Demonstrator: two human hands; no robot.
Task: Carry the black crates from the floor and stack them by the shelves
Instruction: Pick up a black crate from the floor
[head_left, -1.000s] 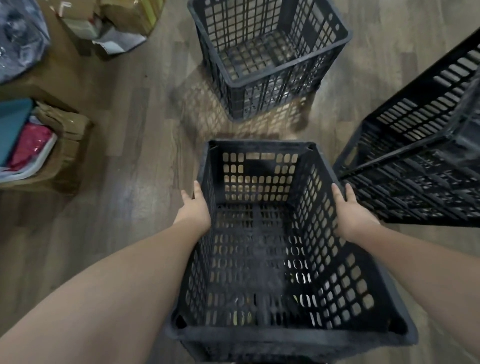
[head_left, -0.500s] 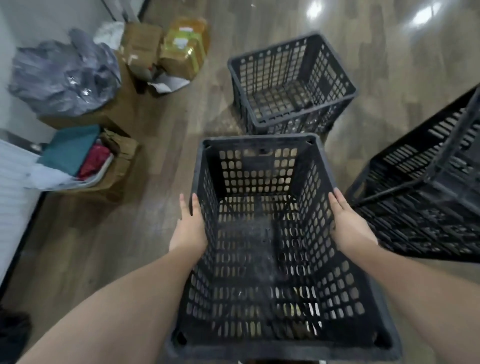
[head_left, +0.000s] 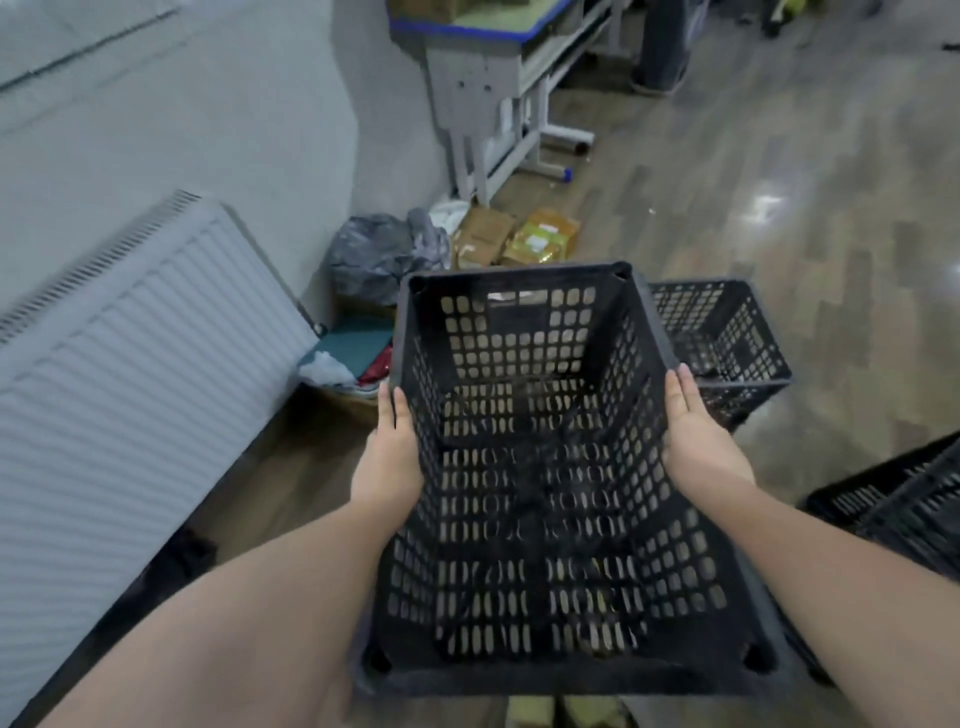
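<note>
the white radiator (head_left: 130, 353) runs along the wall on the left, and the black crate (head_left: 535, 467) is held up off the floor in front of the person, open top up, likely so it carries level. it is clamped between flat palms: the left hand (head_left: 387, 462) and right hand (head_left: 698, 436) press its sides with straight fingers. a second crate (head_left: 727, 338) waits on the floor beyond.

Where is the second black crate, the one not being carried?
On the floor right of centre, the second crate sits just behind the carried crate, past the right hand.
</note>
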